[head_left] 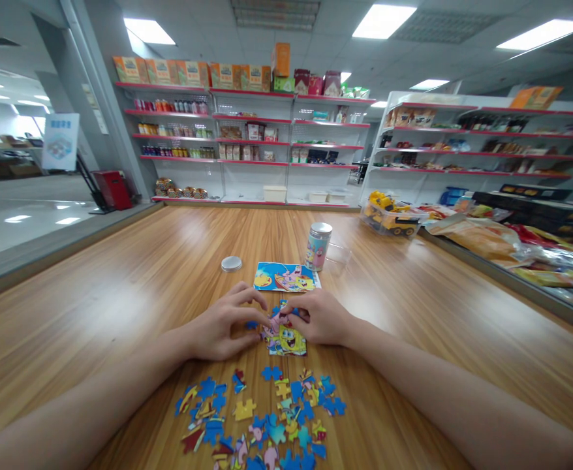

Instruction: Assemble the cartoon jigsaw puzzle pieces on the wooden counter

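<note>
A partly joined jigsaw puzzle (288, 341) lies on the wooden table, showing a yellow cartoon face and pink parts. My left hand (225, 324) rests at its left side, fingers curved and apart, fingertips touching its edge. At the puzzle's upper right, my right hand (320, 318) pinches a puzzle piece (283, 316), mostly covered by the fingers. Just behind lies a picture card (286, 277) with the same cartoon figures. Many loose puzzle pieces (244, 409), mostly blue, yellow and pink, are spread in front of me.
A printed can (318, 248) with a silver top stands by the card's right corner, beside a clear plastic lid (339, 256). A round silver lid (231, 264) lies left. Farther off are a clear box with toy trucks (389, 215), packaged goods (496, 241) and stocked shelves (252, 163).
</note>
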`<state>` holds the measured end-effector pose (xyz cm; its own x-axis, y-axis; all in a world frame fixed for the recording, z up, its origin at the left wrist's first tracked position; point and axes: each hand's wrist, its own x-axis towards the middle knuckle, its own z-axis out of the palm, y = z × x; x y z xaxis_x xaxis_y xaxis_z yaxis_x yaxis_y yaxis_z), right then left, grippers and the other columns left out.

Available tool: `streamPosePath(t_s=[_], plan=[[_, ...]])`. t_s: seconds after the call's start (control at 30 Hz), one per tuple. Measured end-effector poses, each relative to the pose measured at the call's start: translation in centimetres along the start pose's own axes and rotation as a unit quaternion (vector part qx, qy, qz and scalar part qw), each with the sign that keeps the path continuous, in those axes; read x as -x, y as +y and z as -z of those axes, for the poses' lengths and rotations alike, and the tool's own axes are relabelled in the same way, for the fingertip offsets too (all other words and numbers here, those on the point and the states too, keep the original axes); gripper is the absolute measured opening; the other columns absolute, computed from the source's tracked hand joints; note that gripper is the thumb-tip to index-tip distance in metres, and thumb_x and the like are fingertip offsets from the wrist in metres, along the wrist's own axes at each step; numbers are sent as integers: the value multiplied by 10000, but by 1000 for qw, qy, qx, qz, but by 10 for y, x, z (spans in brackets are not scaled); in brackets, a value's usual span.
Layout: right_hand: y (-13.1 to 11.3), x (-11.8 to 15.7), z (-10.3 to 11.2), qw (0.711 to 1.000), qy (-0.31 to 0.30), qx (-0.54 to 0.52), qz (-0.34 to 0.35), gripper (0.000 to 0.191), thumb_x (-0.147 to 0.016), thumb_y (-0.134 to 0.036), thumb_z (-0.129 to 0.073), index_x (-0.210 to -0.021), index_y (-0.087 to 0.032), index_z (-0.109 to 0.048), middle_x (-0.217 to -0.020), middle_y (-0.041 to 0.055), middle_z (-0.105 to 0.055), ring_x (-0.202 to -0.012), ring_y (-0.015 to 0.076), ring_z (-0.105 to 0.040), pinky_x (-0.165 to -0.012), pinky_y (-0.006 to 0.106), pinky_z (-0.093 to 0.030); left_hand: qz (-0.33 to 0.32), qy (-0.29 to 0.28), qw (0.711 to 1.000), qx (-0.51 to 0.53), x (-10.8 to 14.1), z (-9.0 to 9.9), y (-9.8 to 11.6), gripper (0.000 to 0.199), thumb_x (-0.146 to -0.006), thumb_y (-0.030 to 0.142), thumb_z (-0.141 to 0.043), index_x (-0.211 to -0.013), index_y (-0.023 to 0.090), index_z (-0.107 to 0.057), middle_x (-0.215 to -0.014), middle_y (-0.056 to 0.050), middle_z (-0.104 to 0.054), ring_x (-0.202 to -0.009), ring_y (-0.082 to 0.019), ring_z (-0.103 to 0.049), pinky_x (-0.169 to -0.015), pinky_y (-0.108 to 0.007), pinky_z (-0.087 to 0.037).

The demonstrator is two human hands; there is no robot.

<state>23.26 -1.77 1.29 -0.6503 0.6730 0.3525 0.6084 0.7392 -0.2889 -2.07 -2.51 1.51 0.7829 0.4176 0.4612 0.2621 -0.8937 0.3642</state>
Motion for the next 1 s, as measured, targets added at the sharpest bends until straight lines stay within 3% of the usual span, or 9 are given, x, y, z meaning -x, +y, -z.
streamPosePath(t_s=[0.17,1.0], plan=[[1,0,-1,1000,7,-16,5,159,-814,-165,-604,-883,-189,-746,-621,1,-649,-524,107,-535,-527,202,-357,-11,-8,1000,-6,1,-2,-2,188,-885,169,-635,-1024,261,-721,-1143,-82,-567,-1072,-254,-506,-946,-435,-445],[6,0,-3,1000,6,-17,2,186,-791,-159,-614,-910,-203,-750,-666,1,-687,-557,114,-568,-546,210,-366,-24,1,999,25,-2,-7,-7,134,-889,186,-674,-1007,218,-729,-1073,-89,-608,-1032,-229,-551,-918,-403,-460]])
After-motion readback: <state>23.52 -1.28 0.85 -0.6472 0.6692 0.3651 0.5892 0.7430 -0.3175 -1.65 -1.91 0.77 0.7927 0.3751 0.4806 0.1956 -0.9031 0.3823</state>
